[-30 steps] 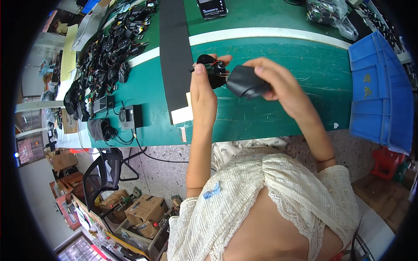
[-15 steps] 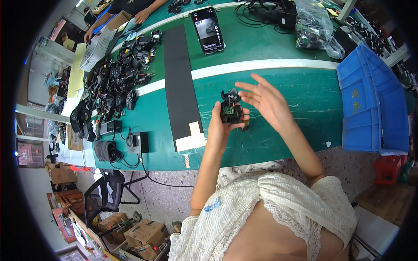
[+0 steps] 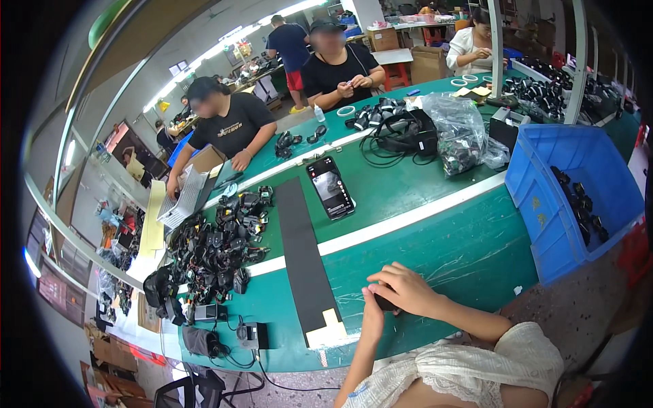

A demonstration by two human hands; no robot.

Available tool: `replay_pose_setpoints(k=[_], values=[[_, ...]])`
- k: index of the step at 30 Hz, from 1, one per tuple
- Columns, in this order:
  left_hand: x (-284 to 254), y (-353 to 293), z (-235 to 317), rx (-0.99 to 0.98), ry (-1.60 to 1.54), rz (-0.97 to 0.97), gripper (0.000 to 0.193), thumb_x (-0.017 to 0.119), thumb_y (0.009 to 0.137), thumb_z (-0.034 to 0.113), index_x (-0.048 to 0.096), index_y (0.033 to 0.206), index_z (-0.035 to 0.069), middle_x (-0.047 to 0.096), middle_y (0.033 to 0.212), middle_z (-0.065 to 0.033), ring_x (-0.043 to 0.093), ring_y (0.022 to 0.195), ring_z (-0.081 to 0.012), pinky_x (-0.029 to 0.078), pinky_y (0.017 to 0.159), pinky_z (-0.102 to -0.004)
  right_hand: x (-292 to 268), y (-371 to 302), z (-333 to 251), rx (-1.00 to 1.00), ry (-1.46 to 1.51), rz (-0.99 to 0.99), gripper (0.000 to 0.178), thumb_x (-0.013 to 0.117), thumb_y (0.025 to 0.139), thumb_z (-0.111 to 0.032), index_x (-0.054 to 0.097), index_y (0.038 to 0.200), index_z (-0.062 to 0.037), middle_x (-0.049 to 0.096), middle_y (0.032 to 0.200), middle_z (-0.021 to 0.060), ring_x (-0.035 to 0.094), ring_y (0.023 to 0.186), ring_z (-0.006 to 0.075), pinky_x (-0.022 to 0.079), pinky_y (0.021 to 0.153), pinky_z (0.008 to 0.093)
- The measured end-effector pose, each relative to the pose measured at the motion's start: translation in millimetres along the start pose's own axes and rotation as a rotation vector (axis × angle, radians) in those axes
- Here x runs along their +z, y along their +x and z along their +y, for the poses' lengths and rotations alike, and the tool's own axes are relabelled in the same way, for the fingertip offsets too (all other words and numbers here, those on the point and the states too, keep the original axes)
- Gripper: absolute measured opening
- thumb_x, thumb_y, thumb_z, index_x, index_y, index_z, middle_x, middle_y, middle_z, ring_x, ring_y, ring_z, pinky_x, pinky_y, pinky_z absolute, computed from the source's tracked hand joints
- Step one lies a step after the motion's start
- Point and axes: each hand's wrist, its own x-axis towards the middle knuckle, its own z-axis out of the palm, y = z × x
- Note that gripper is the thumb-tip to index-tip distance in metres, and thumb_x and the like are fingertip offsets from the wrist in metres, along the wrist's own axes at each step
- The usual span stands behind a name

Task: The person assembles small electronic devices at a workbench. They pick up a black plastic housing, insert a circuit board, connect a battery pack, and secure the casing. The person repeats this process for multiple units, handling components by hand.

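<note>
Black strip [image 3: 303, 251]: lying lengthwise on the green desk [image 3: 435, 255], away from the body
Black part [image 3: 386, 302]: between both hands, right of the strip's near end; mostly covered by fingers, shape hard to make out
Left hand [image 3: 372, 319]: just right of the strip's near end, closed around the black part from the left side, thumb upright; grip holding it
Right hand [image 3: 408, 291]: farther right of the strip than the left hand, laid over the black part, fingers bent toward the left thumb; contact hidden, cannot tell whether pinching or only pressing
Pale tape [image 3: 326, 336]: across the strip's near end
Phone [image 3: 330, 187]: just right of the strip's far half, screen lit
White band [image 3: 422, 214]: crossing the desk, passing beneath the strip
Heap of black devices [image 3: 218, 245]: left of the strip, tangled with loose wires
Black box [image 3: 253, 335]: left of the strip's near end, among cables
Blue bin [image 3: 547, 211]: well to the right of the strip, black pieces [image 3: 578, 204] inside
Clear bag [image 3: 459, 136]: beyond the strip and to its right, full of small parts
Co-worker in black [image 3: 235, 126]: beyond the strip, to its left, leaning over the desk
Second co-worker [image 3: 333, 71]: beyond the strip's far end, hands around something small
</note>
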Motion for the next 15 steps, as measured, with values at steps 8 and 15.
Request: replay_pose_setpoints(k=[8, 15], values=[[2, -15, 12, 0.066, 0.112, -0.059, 0.076, 0.001, 0.09, 0.057, 0.051, 0.087, 0.001, 0.056, 0.074, -0.0085, 0.053, 0.063, -0.0151, 0.042, 0.058, -0.0272, -9, -6, -11, 0.016, 0.056, -0.139, 0.019, 0.056, 0.084, -0.02, 0.061, 0.093, -0.0035, 0.057, 0.082, 0.0089, 0.053, 0.083, 0.0255, 0.043, 0.074, 0.0355], [3, -11, 5, 0.02, -0.01, 0.037, 0.072, 0.005, 0.092, 0.056, 0.05, 0.097, 0.001, 0.055, 0.081, -0.0079, 0.054, 0.07, -0.0144, 0.044, 0.063, -0.0274, -3, -11, -14, -0.054, 0.048, 0.087, 0.018, 0.059, 0.082, -0.013, 0.062, 0.098, -0.0049, 0.055, 0.079, 0.0064, 0.051, 0.077, 0.0216, 0.042, 0.069, 0.0327]])
